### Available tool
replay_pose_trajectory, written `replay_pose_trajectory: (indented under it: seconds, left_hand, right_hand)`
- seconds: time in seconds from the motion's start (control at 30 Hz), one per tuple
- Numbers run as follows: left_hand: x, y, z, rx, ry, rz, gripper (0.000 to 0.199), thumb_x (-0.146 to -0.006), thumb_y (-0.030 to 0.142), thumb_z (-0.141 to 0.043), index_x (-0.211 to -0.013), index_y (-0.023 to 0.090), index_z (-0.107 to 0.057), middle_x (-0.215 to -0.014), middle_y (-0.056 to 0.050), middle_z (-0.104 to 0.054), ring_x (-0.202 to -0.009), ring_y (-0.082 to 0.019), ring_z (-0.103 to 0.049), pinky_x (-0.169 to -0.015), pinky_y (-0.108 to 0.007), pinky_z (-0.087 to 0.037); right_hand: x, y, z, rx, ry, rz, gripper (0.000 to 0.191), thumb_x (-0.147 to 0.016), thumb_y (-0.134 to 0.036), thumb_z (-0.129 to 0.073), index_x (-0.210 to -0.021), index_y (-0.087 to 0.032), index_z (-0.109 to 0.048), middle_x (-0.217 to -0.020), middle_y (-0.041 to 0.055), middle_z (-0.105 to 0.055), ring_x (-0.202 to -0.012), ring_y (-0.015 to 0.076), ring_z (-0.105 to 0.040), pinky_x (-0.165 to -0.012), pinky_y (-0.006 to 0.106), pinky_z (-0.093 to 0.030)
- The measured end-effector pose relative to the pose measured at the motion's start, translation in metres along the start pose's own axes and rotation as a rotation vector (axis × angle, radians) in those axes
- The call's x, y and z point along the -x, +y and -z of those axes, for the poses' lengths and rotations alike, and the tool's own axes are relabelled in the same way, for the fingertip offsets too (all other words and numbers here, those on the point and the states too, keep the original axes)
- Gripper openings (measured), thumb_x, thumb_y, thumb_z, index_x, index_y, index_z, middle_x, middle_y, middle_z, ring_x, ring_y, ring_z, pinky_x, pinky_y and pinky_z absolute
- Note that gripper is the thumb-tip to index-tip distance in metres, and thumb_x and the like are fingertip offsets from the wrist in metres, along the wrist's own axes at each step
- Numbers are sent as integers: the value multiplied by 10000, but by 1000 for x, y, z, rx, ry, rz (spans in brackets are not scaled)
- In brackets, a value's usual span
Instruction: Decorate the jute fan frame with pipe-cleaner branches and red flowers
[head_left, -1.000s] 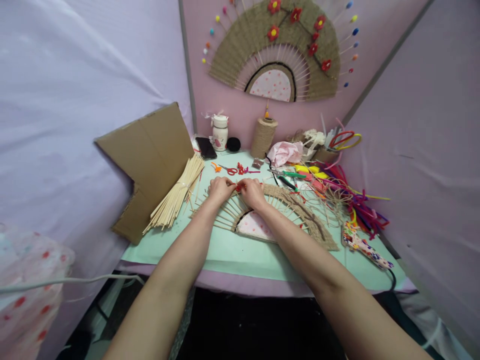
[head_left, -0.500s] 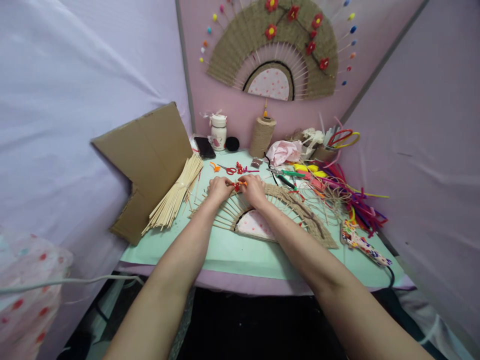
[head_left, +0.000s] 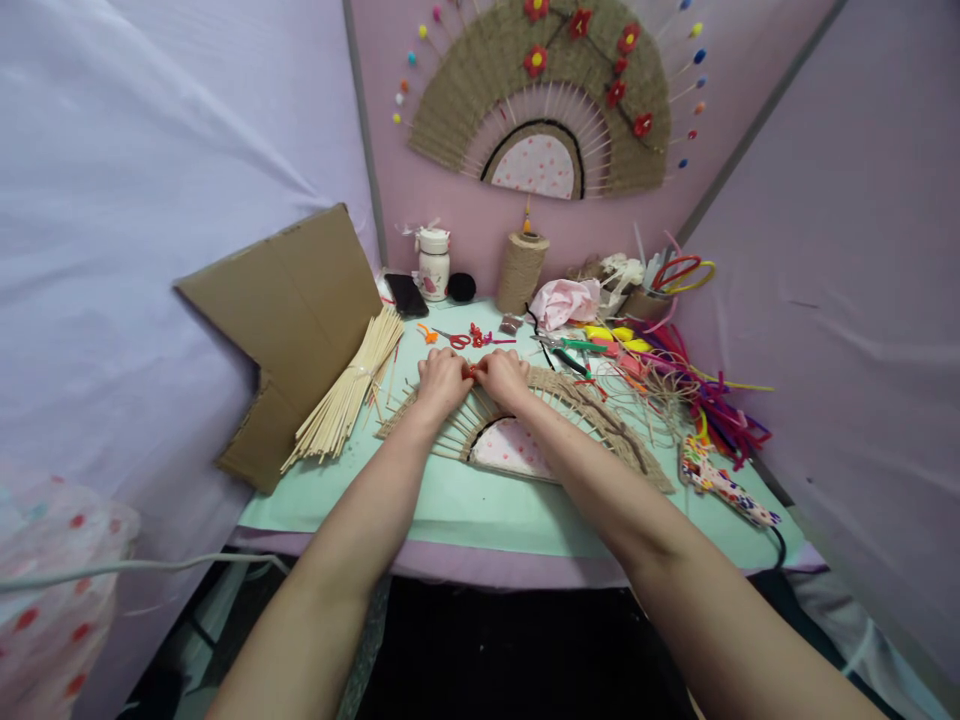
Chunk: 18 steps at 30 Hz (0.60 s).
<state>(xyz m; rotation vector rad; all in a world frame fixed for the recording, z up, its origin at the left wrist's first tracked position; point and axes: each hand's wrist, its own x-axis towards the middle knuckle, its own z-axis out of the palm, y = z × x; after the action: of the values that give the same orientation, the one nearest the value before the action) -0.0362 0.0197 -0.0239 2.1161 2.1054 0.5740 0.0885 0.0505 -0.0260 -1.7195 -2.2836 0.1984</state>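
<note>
My left hand (head_left: 442, 385) and my right hand (head_left: 503, 379) meet above the upper edge of a half-round fan (head_left: 637, 455) of sticks and brown twine. Between their fingertips is a small red pipe-cleaner flower (head_left: 472, 371), mostly covered by the fingers. Both hands are closed in a pinch on it. The fan lies on the table under my wrists, its pink dotted half-circle (head_left: 504, 447) partly behind my right forearm. Just beyond my hands lie red-handled scissors (head_left: 458, 341), another red flower (head_left: 477, 336) and an orange piece (head_left: 427, 335).
Left is a bundle of thin sticks (head_left: 349, 390) against folded cardboard (head_left: 292, 300). A twine spool (head_left: 522, 272), white bottle (head_left: 433, 265) and phone (head_left: 406, 296) stand or lie behind. Right are pliers (head_left: 574, 344), purple pipe cleaners (head_left: 724, 420) and a patterned glue gun (head_left: 727, 490). A finished fan (head_left: 450, 110) hangs behind.
My hands have drawn closer together around the red flower. The orange piece seen at my right fingertips is now hidden. The view has shifted slightly.
</note>
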Motion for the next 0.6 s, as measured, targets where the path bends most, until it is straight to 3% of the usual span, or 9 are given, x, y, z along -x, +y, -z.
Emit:
replay_pose_trajectory:
  seconds: [0.17, 0.6]
  left_hand:
    - [0, -1, 3, -60, -80, -75, 244, -853, 299, -531, -888, 217, -758, -1011, -122, -711, -1088, -297, -545, -946, -444, -358]
    - [2, 4, 1, -153, -55, -102, 259, -871, 267, -490, -945, 208, -731, -1017, -136, -714, -1095, -310, -529, -902, -451, -331]
  right_hand:
    - [-2, -5, 3, 19, -67, -34, 307, -918, -271, -456, -953, -218, -757, -1115, 121, -662, -1095, 287, -471, -828, 392, -349]
    - [-3, -8, 4, 13, -110, -56, 294, -911, -245, -463, -974, -222, -749, -1135, 122, -656, -1110, 291, -485, -832, 389, -359]
